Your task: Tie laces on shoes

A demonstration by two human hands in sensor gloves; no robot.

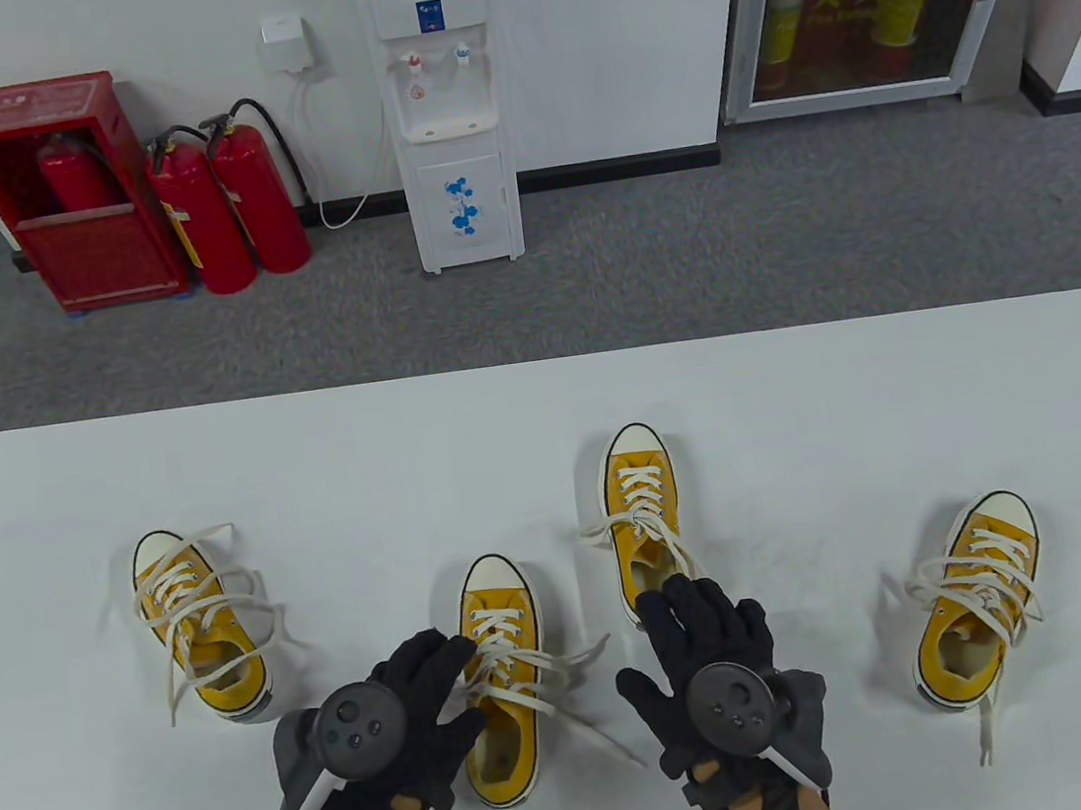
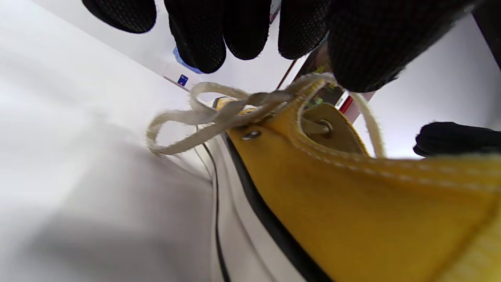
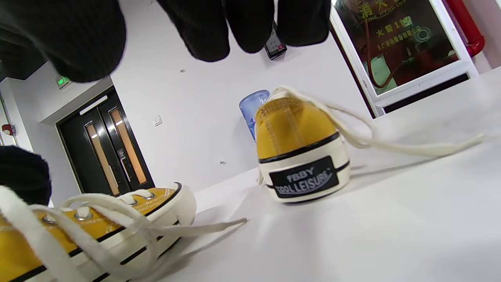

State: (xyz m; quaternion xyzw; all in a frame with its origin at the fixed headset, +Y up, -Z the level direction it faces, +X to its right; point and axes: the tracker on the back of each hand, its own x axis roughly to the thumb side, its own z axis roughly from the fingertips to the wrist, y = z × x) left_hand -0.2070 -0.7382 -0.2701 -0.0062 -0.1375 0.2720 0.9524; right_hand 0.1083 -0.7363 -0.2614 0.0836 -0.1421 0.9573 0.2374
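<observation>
Four yellow canvas shoes with loose white laces lie on the white table (image 1: 543, 424). My left hand (image 1: 450, 687) reaches over the left side of the near middle shoe (image 1: 502, 674), fingers spread above its crossed laces (image 1: 526, 671). In the left wrist view the thumb (image 2: 368, 47) sits right at the lace (image 2: 235, 105) by the top eyelet; I cannot tell whether it touches. My right hand (image 1: 676, 641) is flat and spread, empty, its fingertips at the heel of the far middle shoe (image 1: 644, 511). That heel (image 3: 301, 164) shows in the right wrist view.
A third shoe (image 1: 199, 624) lies at the left and a fourth (image 1: 979, 601) at the right, both unlaced at the top with trailing ends. A lace end (image 1: 594, 736) of the near middle shoe trails between my hands. Beyond the table's far edge is carpet.
</observation>
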